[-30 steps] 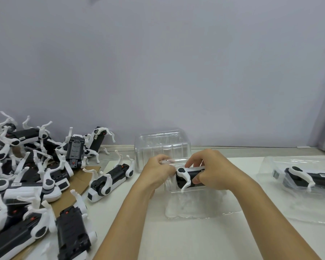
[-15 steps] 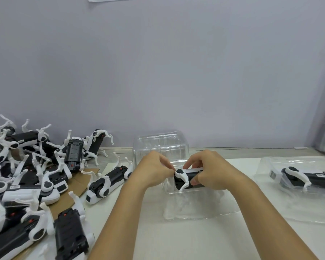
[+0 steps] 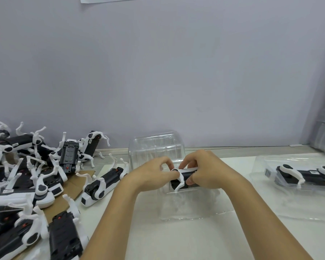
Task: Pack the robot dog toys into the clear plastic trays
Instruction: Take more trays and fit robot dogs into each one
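A black-and-white robot dog toy lies in a clear plastic tray at the middle of the white table. My left hand pinches the toy's left end near its white leg. My right hand grips the toy's body from the right, its fingers curled over the top. The toy's right half is hidden under that hand. A second toy lies packed in another clear tray at the right.
Several loose robot dog toys are piled at the left on brown cardboard. One toy lies alone beside my left forearm. An upturned clear tray stands behind my hands against the grey wall.
Both hands stay on the toy in the tray. My left fingers have shifted a little on the toy's left end; the view has tilted slightly upward.
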Tool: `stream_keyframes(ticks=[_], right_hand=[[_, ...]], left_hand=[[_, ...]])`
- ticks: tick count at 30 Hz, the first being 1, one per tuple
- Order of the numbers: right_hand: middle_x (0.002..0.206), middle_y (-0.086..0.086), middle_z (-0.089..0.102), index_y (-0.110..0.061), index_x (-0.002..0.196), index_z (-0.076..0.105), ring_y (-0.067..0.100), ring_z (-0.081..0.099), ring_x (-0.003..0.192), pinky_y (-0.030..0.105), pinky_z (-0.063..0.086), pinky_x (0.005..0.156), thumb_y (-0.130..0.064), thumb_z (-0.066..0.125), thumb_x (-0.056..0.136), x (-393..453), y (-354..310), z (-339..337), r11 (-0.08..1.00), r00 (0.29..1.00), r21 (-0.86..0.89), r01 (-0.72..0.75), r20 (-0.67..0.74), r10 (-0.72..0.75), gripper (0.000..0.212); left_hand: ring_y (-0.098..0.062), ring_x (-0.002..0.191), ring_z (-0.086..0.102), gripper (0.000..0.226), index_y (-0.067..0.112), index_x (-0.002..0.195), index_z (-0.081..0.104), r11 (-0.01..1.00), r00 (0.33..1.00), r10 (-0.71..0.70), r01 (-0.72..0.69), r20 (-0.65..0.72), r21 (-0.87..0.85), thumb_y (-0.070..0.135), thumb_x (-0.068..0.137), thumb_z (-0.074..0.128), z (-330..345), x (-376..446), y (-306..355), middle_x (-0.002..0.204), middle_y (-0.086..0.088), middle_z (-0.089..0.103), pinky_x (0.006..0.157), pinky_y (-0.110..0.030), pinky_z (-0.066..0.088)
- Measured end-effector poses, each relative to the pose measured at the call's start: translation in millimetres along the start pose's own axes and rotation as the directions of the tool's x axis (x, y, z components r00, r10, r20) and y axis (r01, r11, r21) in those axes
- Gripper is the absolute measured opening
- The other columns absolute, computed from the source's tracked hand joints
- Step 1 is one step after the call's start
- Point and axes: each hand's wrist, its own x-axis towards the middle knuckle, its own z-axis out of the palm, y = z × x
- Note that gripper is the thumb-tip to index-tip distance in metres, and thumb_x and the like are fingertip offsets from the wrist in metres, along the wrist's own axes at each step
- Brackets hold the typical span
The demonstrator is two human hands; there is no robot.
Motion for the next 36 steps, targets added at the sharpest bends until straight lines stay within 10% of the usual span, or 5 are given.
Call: stream_keyframes(ticks=[9, 14, 25, 36], right_hand=[[0.095, -0.015, 0.064, -0.036, 0.103, 0.069, 0.003, 0.065, 0.082, 0.016, 0.048, 0.057, -0.015, 0.079, 0.078, -2, -2, -6, 1.0, 0.999, 0.031, -0.002, 0.037, 0.001, 0.033], [0.098, -0.012, 0.07, -0.03, 0.105, 0.074, 0.001, 0.065, 0.094, 0.018, 0.05, 0.084, -0.016, 0.078, 0.082, -9, 1, -34, 0.995, 0.997, 0.096, 0.031, -0.078, -0.024, 0.028], [0.082, -0.015, 0.068, -0.032, 0.087, 0.077, 0.0, 0.061, 0.077, 0.017, 0.039, 0.059, -0.032, 0.077, 0.084, -21, 20, -56, 0.99, 0.992, -0.07, -0.122, -0.037, 0.119, 0.003], [0.073, -0.015, 0.067, -0.027, 0.08, 0.076, -0.003, 0.058, 0.066, 0.009, 0.036, 0.051, -0.021, 0.069, 0.09, -12, 12, -35, 0.997, 0.989, -0.036, -0.074, -0.13, 0.068, 0.013]], left_hand=[[-0.014, 0.092, 0.055, 0.018, 0.029, 0.089, 0.058, 0.999, 0.996, -0.019, 0.017, -0.083, -0.03, 0.044, 0.089, 0.068, 7, 7, -1, 0.117, 0.002, 0.059, 0.08, -0.032, 0.044], [-0.012, 0.08, 0.056, 0.019, 0.023, 0.089, 0.061, 0.986, 0.996, -0.003, -0.011, -0.089, -0.166, 0.039, 0.088, 0.071, 9, 8, -8, 0.105, 0.003, 0.063, 0.075, -0.032, 0.045], [-0.008, 0.118, 0.052, 0.011, 0.03, 0.098, 0.063, 0.931, 0.974, 0.116, -0.176, -0.197, -0.32, 0.028, 0.089, 0.069, 17, 8, -9, 0.121, 0.013, 0.058, 0.092, -0.032, 0.042], [-0.001, 0.111, 0.053, 0.008, 0.031, 0.088, 0.068, 0.936, 0.961, 0.13, -0.2, -0.244, -0.288, 0.037, 0.085, 0.073, 27, 12, -5, 0.121, 0.018, 0.058, 0.078, -0.016, 0.037]])
